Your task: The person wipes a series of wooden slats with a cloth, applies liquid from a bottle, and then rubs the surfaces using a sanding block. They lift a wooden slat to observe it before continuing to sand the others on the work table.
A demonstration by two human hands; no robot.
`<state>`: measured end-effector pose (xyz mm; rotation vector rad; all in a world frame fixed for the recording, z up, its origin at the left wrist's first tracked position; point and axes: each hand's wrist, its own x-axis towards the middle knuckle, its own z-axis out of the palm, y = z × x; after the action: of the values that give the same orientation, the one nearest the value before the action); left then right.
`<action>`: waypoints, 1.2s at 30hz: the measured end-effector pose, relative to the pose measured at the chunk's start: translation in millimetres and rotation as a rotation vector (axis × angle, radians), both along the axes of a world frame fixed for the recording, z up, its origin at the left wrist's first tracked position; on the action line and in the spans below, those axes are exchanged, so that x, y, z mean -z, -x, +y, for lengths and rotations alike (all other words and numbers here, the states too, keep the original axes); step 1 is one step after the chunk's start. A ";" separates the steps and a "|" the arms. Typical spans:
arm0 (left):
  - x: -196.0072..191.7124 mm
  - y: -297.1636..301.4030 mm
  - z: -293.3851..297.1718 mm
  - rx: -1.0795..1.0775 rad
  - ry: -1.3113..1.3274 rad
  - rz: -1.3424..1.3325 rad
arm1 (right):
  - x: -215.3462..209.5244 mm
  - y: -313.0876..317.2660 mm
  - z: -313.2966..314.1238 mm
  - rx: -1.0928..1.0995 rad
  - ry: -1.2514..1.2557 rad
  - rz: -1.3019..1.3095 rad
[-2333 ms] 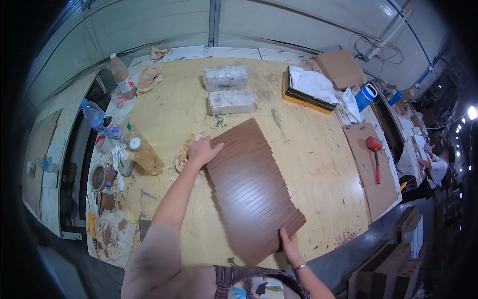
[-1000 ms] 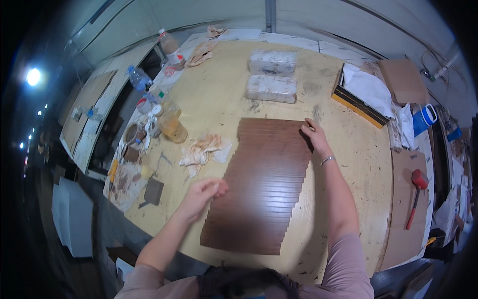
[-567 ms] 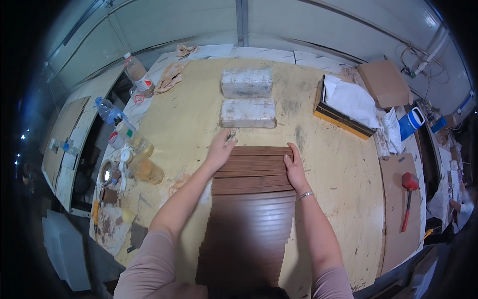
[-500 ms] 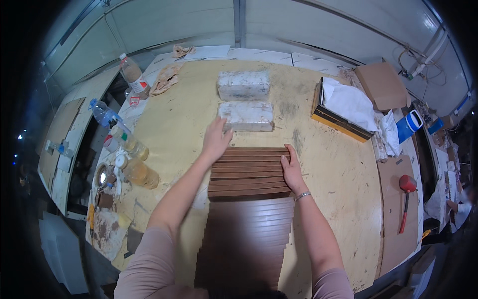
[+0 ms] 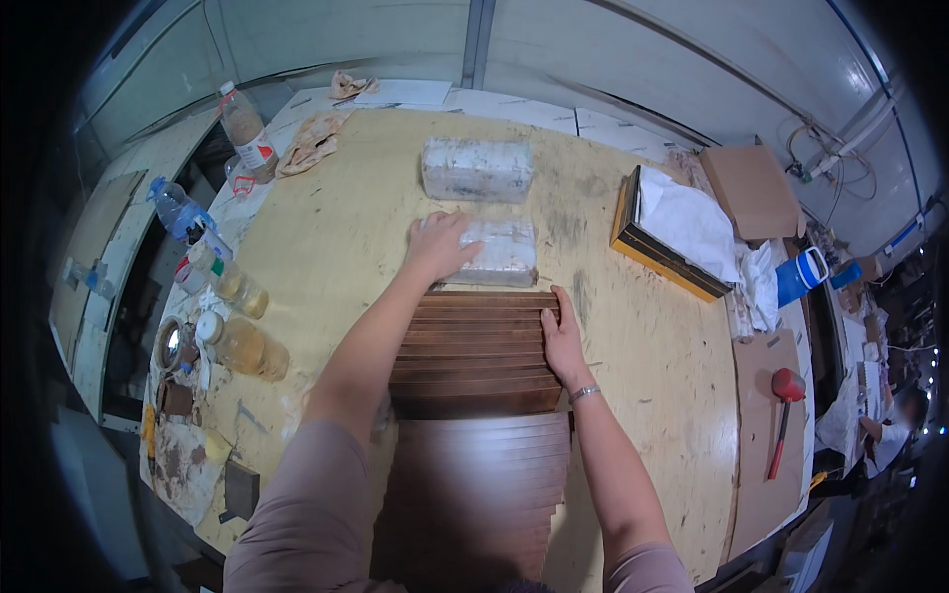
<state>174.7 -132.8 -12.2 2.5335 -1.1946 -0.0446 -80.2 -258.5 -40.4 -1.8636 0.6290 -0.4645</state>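
My left hand (image 5: 442, 247) lies over the left part of the nearer whitish, tape-wrapped block (image 5: 505, 253), fingers on its top and thumb toward its near side. This block sits just beyond a set of dark brown wooden strips (image 5: 474, 346) packed side by side. At the right ends of those strips, my right hand (image 5: 563, 341) holds on, with a finger at the far corner and the thumb bent against the strips. Nearer to me, more brown strips (image 5: 484, 465) lie flat in an overlapping, stepped row. A second wrapped block (image 5: 477, 170) stands farther back.
Plastic bottles (image 5: 183, 212) and jars of yellowish liquid (image 5: 242, 346) line the left edge. At the right stand a black and yellow box (image 5: 667, 242) with white cloth, a blue container (image 5: 799, 277) and a red mallet (image 5: 783, 415) on cardboard. Another person (image 5: 890, 430) is at far right.
My left hand has come onto the nearer block, which has shifted toward me, closer to the strips. My right hand stays at the strips' ends. The whole view has shifted slightly.
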 end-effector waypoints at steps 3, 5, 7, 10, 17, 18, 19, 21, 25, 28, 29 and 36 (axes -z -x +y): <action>-10.6 12.9 27.7 0.158 0.033 0.082 | 1.3 -1.5 0.6 0.028 0.023 0.017; -11.5 26.9 56.0 0.169 0.264 0.149 | 3.1 -2.9 0.3 0.037 0.036 0.012; -4.9 46.4 93.1 0.046 0.517 0.387 | 4.7 -4.8 -1.0 0.027 0.034 0.010; 15.1 90.8 155.7 -0.236 0.871 0.851 | 4.6 -3.7 -0.7 0.015 0.001 0.001; 4.1 207.9 243.8 -0.192 0.870 1.070 | -38.2 70.1 11.0 0.021 -0.233 -0.036; -1.3 219.9 246.8 -0.189 0.835 1.110 | -42.5 93.1 24.5 0.003 -0.237 -0.014; -5.4 229.7 247.9 -0.263 0.753 1.174 | -45.3 111.1 37.7 0.006 -0.228 0.027; -8.2 242.5 245.5 -0.208 0.805 1.143 | -42.9 139.5 67.8 -0.068 -0.397 0.050; 6.3 250.1 234.6 -0.044 0.713 0.893 | -25.3 146.5 97.9 0.042 -0.365 -0.012; 16.4 252.9 231.7 -0.057 0.767 0.905 | -20.7 151.1 100.5 0.075 -0.422 -0.013; 17.4 254.0 231.6 -0.105 0.676 0.932 | -20.1 154.0 101.4 0.073 -0.410 0.016; 14.1 237.4 215.6 -0.177 0.696 0.769 | -11.4 148.1 94.5 0.059 -0.191 0.108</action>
<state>-62.7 82.7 -26.4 1.7267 -0.5369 -0.4329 -228.3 -163.9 -28.9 -1.7001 0.7751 -0.3312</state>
